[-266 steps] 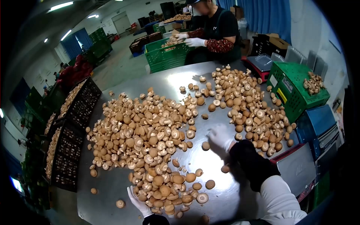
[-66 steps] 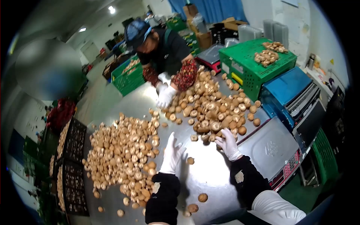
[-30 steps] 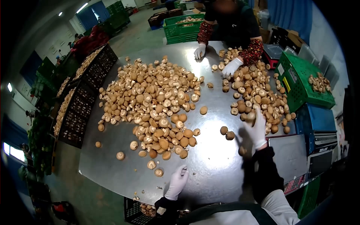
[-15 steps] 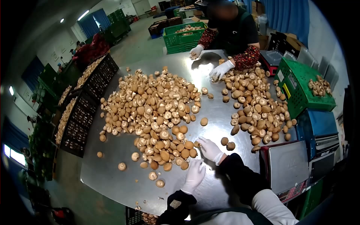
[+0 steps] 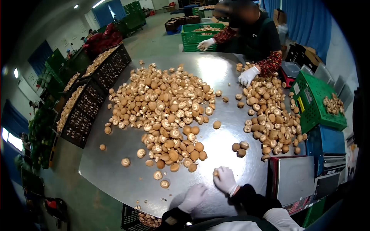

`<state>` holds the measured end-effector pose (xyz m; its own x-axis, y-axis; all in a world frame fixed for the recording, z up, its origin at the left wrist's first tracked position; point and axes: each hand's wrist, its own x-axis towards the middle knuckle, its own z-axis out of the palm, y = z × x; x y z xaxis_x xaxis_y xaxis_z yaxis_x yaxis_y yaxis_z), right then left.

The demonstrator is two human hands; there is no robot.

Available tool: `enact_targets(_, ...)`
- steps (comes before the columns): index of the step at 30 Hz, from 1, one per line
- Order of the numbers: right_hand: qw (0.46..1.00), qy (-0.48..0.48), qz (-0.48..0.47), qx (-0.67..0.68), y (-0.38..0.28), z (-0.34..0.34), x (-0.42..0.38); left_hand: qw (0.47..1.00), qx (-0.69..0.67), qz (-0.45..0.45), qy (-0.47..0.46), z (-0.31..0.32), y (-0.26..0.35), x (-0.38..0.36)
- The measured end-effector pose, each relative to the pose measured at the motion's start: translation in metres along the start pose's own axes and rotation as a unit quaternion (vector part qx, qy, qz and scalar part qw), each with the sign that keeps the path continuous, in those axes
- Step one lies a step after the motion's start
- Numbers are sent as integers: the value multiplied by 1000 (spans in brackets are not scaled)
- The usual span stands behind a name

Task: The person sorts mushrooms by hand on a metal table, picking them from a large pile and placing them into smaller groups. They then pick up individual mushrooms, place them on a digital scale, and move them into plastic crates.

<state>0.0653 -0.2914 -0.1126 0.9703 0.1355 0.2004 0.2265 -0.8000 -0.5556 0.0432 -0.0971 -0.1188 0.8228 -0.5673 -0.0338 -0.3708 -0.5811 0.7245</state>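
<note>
Near the front of the steel table, my right hand [image 5: 226, 181], in a white glove, is closed on a small brown mushroom [image 5: 216, 173] at its fingertips. To its left, my left hand [image 5: 194, 197], also gloved, hovers low by the table's near edge. Its fingers are loosely extended, and I see nothing in them. Beyond my hands lies a large pile of mushrooms [image 5: 165, 104] with brown caps and pale stems. A little group of three mushrooms [image 5: 241, 153] sits ahead of my right hand, apart from the second pile [image 5: 271, 115] on the right.
Across the steel table [image 5: 115, 181], a co-worker [image 5: 250, 38] has one gloved hand at the right pile, the other by a green crate [image 5: 192, 37]. Black crates [image 5: 83, 119] of mushrooms line the left. A scale [image 5: 295, 179] and green crate [image 5: 320, 102] stand right.
My right hand has drawn back from the large pile toward me. The group of loose mushrooms has grown from two to three. The co-worker's hand has moved toward the green crate. The view has shifted.
</note>
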Motion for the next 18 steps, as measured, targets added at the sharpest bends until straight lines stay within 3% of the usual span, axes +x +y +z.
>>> enact_targets(1,999,-22,-2,27,-11,4,-14,1000,-19,-20,7,-13,1,-9)
enact_targets(3,988,-97,-30,115,-43,12,-41,987,-13,-43,151,-37,10,-27)
enact_targets(4,971,-151,-57,175,-60,16,-53,983,-27,-81,161,-51,11,-33)
enact_targets(6,846,-331,-162,387,-84,28,-67,978,-40,-115,171,-72,11,-43)
enact_targets(7,848,-327,-163,384,-87,25,-63,970,-11,-121,210,-78,9,-49)
enact_targets(9,907,-158,-268,284,-89,18,-47,959,20,-127,252,-88,3,-61)
enact_targets(11,923,-119,-184,316,-67,5,-1,949,68,-134,277,-92,-1,-75)
enact_targets(13,961,0,-135,242,-18,0,30,946,56,-150,283,-91,-5,-83)
enact_targets(16,987,28,26,157,27,-46,61,941,36,-159,297,-84,-12,-85)
enact_targets(17,996,36,39,76,62,-50,64,940,31,-152,303,-81,-14,-85)
enact_targets(18,995,103,17,1,85,-56,70,936,29,-160,313,-80,-16,-84)
